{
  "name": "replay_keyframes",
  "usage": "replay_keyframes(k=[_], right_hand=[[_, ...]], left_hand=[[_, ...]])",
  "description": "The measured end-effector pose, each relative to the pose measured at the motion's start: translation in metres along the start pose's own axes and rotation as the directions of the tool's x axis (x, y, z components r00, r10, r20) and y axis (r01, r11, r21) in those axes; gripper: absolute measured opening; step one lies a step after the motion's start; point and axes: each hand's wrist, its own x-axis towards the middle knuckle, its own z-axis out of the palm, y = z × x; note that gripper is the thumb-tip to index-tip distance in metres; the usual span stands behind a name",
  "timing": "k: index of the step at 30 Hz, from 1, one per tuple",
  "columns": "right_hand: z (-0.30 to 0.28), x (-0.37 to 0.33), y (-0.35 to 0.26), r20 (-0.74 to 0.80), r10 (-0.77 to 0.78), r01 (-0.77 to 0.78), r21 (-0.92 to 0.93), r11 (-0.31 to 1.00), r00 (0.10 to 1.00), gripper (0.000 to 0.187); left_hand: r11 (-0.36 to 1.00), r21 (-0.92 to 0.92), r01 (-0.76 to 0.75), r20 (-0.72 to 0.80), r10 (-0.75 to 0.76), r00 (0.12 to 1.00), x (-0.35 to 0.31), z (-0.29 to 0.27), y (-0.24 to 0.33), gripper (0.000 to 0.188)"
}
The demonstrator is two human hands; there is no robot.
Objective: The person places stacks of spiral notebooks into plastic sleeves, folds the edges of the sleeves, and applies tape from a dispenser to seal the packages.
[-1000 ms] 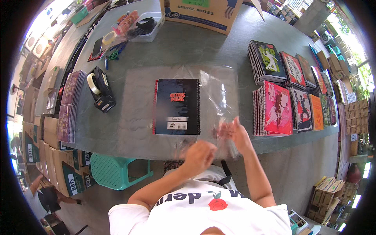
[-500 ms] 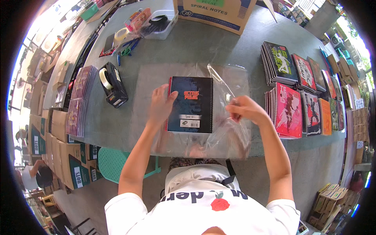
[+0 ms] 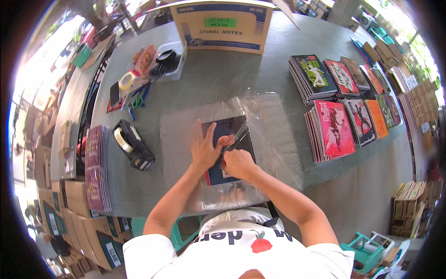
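A dark spiral notebook [image 3: 214,179] lies on a sheet of clear plastic film [image 3: 276,144] in front of me. My left hand [image 3: 203,151] rests on the notebook's left part with its fingers stretched out. Right beside it, over the middle of the cover, my right hand [image 3: 239,163] is closed on a gathered fold of the film. The film comes up from the right and crosses the notebook. Both hands hide much of the cover.
A black tape dispenser [image 3: 133,145] and a purple stack of notebooks [image 3: 96,169] stand at left. Farther off are scissors [image 3: 137,100], a tape roll [image 3: 126,81], a plastic tub [image 3: 179,69] and a carton [image 3: 220,28]. Several notebook stacks [image 3: 332,128] line the right.
My right hand has moved left from beside the notebook to over its middle, drawing the film across. My left hand has shifted onto the cover. The view has shifted too.
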Motion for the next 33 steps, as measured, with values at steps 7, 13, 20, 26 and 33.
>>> replay_keyframes(k=[7, 13, 20, 26, 33], right_hand=[[0.013, -0.006, -0.012, -0.139, 0.126, -0.13, -0.024, 0.991, 0.982, 0.022], [0.013, -0.007, -0.02, -0.186, 0.166, -0.163, 0.03, 0.986, 0.968, 0.019], [-0.069, -0.03, 0.021, -0.061, 0.325, -0.296, 0.28, 0.913, 0.944, 0.019], [-0.076, -0.064, 0.053, -0.266, 0.438, -0.35, 0.321, 0.88, 0.858, 0.018], [-0.051, -0.067, 0.084, -0.315, 0.429, -0.301, 0.383, 0.874, 0.846, 0.027]], left_hand=[[0.811, -0.546, 0.21, 0.422, 0.049, 0.905, 0.116, 0.04, 0.052, 0.076], [0.886, -0.375, 0.273, 0.002, -0.294, 0.956, 0.174, 0.023, -0.072, 0.037], [0.774, -0.568, -0.281, 0.457, 0.58, 0.674, -0.13, -0.06, -0.007, 0.031], [0.923, -0.321, -0.212, 0.398, 0.334, 0.855, -0.154, -0.041, 0.024, 0.051], [0.948, -0.253, -0.193, 0.442, 0.29, 0.849, -0.152, -0.042, 0.029, 0.061]])
